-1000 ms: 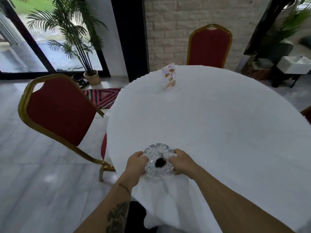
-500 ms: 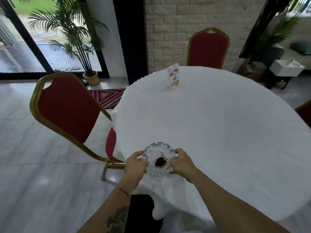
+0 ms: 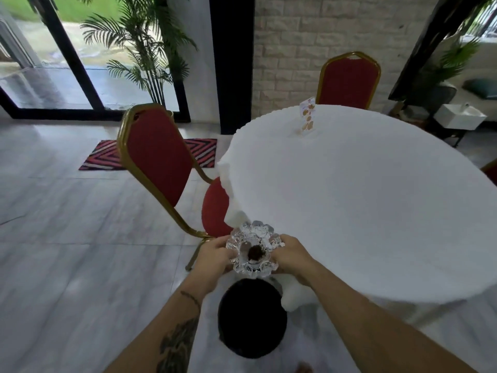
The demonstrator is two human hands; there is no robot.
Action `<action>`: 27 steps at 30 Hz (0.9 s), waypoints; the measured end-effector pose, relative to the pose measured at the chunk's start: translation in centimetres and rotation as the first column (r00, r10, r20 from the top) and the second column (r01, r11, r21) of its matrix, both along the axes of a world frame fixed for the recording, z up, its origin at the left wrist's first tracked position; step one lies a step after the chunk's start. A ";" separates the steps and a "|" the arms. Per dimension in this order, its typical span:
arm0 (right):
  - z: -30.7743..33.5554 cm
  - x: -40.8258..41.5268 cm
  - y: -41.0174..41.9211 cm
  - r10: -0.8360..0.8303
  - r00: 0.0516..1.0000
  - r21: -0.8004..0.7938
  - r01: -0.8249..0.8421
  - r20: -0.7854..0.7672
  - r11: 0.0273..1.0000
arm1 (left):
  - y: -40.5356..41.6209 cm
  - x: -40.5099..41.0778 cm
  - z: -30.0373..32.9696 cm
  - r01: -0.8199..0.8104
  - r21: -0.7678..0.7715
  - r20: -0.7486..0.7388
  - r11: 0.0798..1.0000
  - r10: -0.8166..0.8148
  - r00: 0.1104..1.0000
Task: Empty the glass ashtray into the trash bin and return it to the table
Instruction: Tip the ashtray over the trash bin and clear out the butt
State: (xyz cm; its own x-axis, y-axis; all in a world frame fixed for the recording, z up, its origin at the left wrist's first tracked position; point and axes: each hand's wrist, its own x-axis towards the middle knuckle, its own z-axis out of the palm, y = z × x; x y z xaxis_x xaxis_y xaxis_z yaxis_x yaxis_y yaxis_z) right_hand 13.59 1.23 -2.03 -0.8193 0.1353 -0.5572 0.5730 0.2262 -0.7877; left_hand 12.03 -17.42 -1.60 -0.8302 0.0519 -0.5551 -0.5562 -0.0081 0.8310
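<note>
A scalloped clear glass ashtray [image 3: 265,236] with a dark clump of ash in its bowl is held level in the air, just off the near left edge of the round table [image 3: 363,205]. My left hand [image 3: 213,255] grips its left rim and my right hand [image 3: 291,254] grips its right rim. Directly below, on the floor, stands a round black trash bin [image 3: 251,319], its mouth open and dark. The ashtray's near edge sits over the bin's far rim.
The table wears a white cloth whose corner hangs down beside the bin. A small menu card [image 3: 308,118] stands at its far side. A red chair with a gold frame [image 3: 158,162] stands left of the table, another [image 3: 348,80] behind it. Marble floor lies open to the left.
Both hands have lifted the ashtray off the tablecloth and drawn it back past the table edge. The view has shifted, and the black bin has come into sight below.
</note>
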 end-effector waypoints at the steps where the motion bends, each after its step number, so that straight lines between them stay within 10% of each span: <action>1: 0.0 0.5 -0.8 0.008 1.000 0.004 -0.008 0.006 1.000 | -0.8 0.5 -0.2 0.009 0.001 0.004 1.000 -0.009 1.000; 10: -4.9 0.6 -3.6 0.213 0.971 0.334 -0.239 0.112 0.912 | -3.9 2.0 -5.6 -0.073 -0.010 0.074 0.997 0.074 0.995; 14: -12.4 -0.4 -4.3 0.190 0.973 0.137 -0.208 0.133 0.968 | -3.9 1.3 -12.1 -0.100 -0.049 0.091 0.994 0.104 0.990; 27: -38.7 -2.4 -2.4 0.250 0.965 0.230 -0.260 0.074 0.938 | -1.7 -0.7 -38.3 -0.106 -0.109 0.093 0.988 0.116 0.989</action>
State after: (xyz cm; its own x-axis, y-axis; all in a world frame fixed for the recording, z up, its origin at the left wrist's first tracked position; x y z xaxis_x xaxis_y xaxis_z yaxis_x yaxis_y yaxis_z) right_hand 11.18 -1.17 -40.77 -0.8197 0.0564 -0.5700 0.5036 0.5450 -0.6703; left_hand 11.32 -19.15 -39.86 -0.7686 -0.0994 -0.6319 -0.6358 0.0092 0.7718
